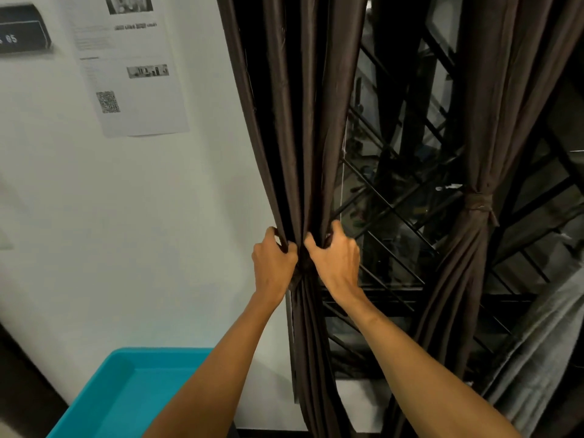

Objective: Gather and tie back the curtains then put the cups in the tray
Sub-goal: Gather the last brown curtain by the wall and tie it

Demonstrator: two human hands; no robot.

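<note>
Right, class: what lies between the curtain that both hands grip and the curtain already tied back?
The head view shows a dark window with a black diagonal grille filling the stretch between the gripped curtain and the tied curtain.

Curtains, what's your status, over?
Left hand and right hand grip the curtain by the wall, bunched. Other curtain already tied. Nothing in the way.

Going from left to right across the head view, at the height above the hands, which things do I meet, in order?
Dark wall display, printed paper sheet, left curtain, window grille, tied right curtain.
</note>
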